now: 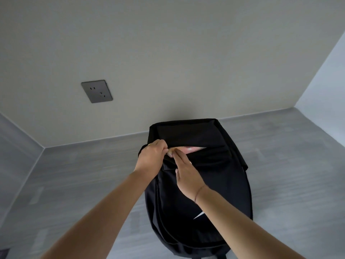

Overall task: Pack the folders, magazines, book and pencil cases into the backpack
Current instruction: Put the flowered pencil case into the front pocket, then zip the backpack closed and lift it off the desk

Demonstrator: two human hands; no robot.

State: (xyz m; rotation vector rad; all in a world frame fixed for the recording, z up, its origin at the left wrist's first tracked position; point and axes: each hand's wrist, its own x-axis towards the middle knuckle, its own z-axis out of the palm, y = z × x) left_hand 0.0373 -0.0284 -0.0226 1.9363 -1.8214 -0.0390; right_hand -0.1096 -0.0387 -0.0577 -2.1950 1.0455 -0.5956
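Observation:
A black backpack (201, 186) stands upright on the grey tabletop (84, 184), its back against the wall. A narrow gap in its top opening shows something pink (190, 149) inside. My left hand (152, 157) pinches the backpack's fabric at the left end of that opening. My right hand (186, 174) lies flat on the front of the bag, its fingertips touching the left end of the gap beside my left hand. Whether a zipper pull is between the fingers is hidden. No folders, magazines, book or loose pencil cases show outside the bag.
A dark wall socket (96, 91) sits on the beige wall behind and left of the bag. A pale side wall (324, 75) closes the corner on the right. A dark object (3, 254) peeks in at the bottom left edge.

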